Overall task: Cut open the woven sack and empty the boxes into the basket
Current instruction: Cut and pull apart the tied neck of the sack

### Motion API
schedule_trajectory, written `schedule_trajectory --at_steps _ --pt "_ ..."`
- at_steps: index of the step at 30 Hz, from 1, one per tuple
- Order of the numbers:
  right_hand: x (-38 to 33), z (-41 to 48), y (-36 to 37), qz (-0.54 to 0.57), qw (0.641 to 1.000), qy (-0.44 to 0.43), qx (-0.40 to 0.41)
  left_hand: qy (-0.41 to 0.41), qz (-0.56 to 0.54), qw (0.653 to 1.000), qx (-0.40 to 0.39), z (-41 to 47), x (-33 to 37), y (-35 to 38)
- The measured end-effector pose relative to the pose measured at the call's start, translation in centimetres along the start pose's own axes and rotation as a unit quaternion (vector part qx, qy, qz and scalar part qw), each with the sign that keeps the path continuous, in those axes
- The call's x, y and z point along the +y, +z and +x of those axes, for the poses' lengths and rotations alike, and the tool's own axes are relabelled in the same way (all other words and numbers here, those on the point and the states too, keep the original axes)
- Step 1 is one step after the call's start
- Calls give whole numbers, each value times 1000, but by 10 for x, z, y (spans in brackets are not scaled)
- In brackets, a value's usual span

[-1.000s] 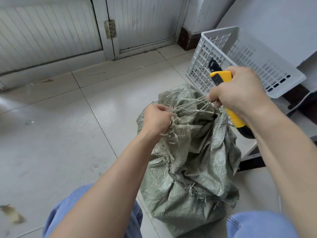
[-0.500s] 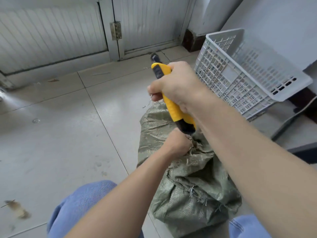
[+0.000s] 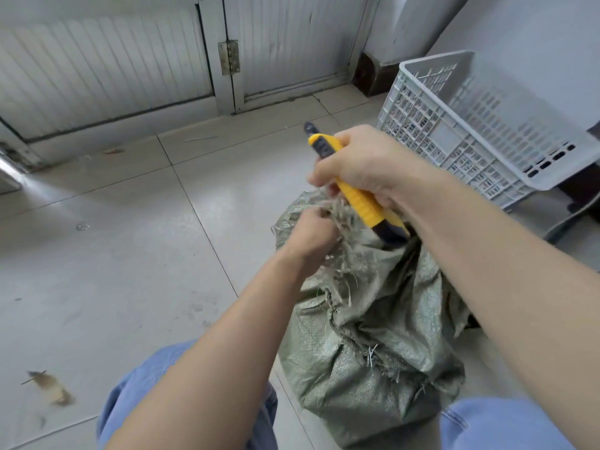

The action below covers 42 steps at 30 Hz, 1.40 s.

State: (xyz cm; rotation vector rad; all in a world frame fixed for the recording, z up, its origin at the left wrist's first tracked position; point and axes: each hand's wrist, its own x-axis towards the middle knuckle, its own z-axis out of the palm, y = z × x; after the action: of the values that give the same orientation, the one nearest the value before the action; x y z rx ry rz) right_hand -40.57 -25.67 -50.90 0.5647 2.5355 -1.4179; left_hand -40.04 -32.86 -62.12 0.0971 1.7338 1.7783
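Floor (image 3: 136, 254): pale tiles, bearing everything listed; the sack is the landmark for all places below. Door (image 3: 107, 69): ribbed grey panels, shut, well beyond the sack. Basket (image 3: 487, 131): white plastic lattice crate, tilted, beyond and to the right of the sack, apart from it; no boxes show inside. Sack (image 3: 373, 345): green woven, standing on the floor between the person's knees, body full and lumpy, mouth bunched and frayed at the top; a stitched seam runs down its near face, unbroken as far as can be seen. Boxes: none visible, judged to be inside the sack. Right hand (image 3: 367, 167): above the sack's mouth, fist wrapped around the knife, with the fingertips also nipping loose strands at the top. Left hand (image 3: 308, 235): at the sack's mouth on its left side, fingers pinched tight on the frayed bunch. Knife (image 3: 355, 199): yellow utility cutter, held slantwise over the mouth, dark tip pointing away from the sack, dark butt end down against the cloth; whether the blade is out cannot be told. Status: opening under way, judged early; mouth not yet spread, emptying into the basket wholly to come.
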Motion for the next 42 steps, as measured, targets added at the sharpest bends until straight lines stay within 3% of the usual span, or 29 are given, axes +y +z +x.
schedule_trajectory --at_steps 3,8,12,15,17,19,20,22,26,29,32,36,38,42 --pt "23 -10 -30 -23 999 27 30 -1 -158 987 8 7 11 -8" --pt "54 -27 -32 -79 994 69 -4 13 -316 949 -8 8 26 -10" --pt "70 -12 -31 -20 991 83 105 21 -362 932 16 7 33 -4" --pt "74 1 -47 89 975 96 182 15 -250 963 96 0 30 -4" --pt "75 7 -58 139 960 106 218 -3 -110 994 -19 -13 26 4" --pt "74 10 -66 168 948 110 246 -45 34 990 -132 -26 19 18" --pt "76 12 -69 179 943 107 259 -50 79 985 -144 -26 13 24" --pt "80 12 -73 191 935 106 279 -31 127 987 -96 -23 5 29" --pt "83 -8 -73 58 949 45 307 -44 -25 999 0 -12 5 25" --pt "78 -35 -56 55 976 -1 211 -68 -120 989 44 -8 10 23" --pt "82 -48 -31 -20 996 27 86 -102 -200 973 56 -6 12 21" --pt "92 -35 -24 -41 994 68 81 -95 -303 948 25 -9 21 18" --pt "95 -28 -29 -7 990 86 111 -67 -291 954 22 -14 24 17" --pt "100 -23 -41 94 972 128 173 -3 -143 988 56 -21 21 15"
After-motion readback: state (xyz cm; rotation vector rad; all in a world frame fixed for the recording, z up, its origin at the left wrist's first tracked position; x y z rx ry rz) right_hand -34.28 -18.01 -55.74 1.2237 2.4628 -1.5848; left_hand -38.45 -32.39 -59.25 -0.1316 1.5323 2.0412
